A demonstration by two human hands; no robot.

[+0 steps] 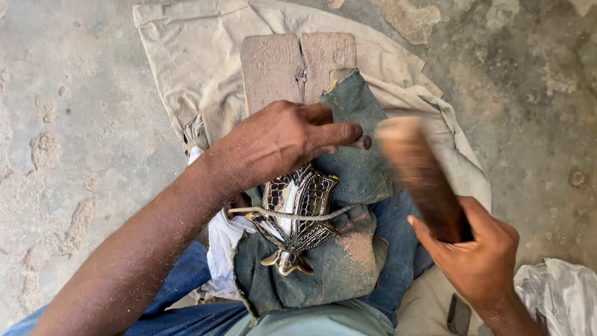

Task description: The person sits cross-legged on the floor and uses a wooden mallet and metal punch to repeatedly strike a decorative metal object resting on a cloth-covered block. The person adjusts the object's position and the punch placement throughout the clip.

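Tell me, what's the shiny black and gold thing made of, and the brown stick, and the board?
The shiny ornament looks like polished metal, maybe brass, with dark inlay: it gleams and its edges are gold. The stick in the right hand seems wooden, brown and smooth, though it is blurred. The board under the left hand looks like rough, dusty wood with a crack down the middle.
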